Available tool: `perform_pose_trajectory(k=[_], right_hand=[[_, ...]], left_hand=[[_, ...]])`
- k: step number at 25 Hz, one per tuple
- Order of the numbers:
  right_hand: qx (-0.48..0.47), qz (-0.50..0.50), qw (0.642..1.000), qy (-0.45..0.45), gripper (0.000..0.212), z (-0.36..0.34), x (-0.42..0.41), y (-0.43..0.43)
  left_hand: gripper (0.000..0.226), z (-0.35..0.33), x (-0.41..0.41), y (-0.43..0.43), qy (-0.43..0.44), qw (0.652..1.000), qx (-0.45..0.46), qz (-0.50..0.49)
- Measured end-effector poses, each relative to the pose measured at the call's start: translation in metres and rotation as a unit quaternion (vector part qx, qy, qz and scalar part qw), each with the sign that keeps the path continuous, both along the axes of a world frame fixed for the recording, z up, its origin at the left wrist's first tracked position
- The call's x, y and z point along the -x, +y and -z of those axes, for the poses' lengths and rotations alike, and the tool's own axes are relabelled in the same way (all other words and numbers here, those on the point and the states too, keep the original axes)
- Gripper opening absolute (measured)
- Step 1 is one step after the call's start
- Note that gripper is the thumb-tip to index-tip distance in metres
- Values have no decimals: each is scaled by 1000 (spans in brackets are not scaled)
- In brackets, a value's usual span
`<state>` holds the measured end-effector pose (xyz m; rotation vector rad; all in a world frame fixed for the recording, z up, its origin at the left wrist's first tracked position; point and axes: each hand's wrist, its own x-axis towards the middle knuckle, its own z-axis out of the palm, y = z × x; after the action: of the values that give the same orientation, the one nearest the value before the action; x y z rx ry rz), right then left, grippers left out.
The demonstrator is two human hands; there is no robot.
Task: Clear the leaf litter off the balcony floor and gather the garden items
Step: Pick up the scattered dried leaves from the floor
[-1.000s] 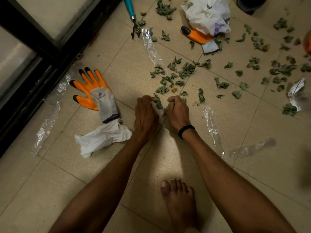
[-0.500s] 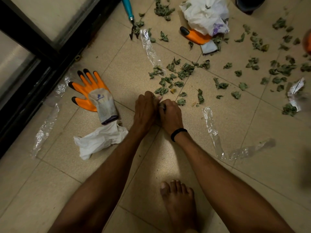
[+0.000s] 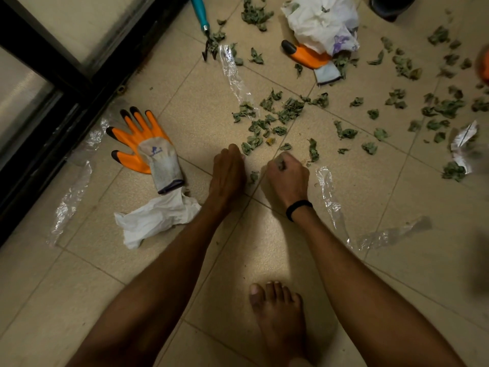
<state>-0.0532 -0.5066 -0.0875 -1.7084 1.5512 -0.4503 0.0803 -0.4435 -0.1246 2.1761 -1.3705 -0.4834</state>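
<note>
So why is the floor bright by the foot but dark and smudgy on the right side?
Head view: a pool of light lands on the floor between the arms, by the foot, and fades toward the corners; the right edge is smeared, so the orange thing there is unreadable; the plastic strips glint; the leaves mid-frame look sharp.

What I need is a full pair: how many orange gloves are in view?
2. One glove lies flat by the door frame; the other glove lies at the top, partly under a white bag. Others may be hidden.
</note>
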Motion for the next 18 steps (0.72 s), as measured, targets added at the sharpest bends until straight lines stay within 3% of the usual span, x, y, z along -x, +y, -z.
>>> perform_pose_trajectory(k=[2,4,6,8,14,18], right_hand=[[3,-123,986,113,11,2,-3,9],[-24,-154,973,172,28,7,-7,14],[-31,-138,975,169,45,9,-11,17],[6,-132,975,176,49,9,-17,23],[117,-182,960,176,29,28,-25,42],[112,-149,971,151,24,29,-26,37]], left_hand=[[10,-2,-7,2,35,998,38,-19],[8,-5,-15,3,113,991,32,-59],[13,-9,-19,5,167,982,26,-83],[17,-10,-21,8,205,973,25,-102],[38,-15,-28,7,211,965,37,-153],[39,-23,-24,2,267,937,34,-222]])
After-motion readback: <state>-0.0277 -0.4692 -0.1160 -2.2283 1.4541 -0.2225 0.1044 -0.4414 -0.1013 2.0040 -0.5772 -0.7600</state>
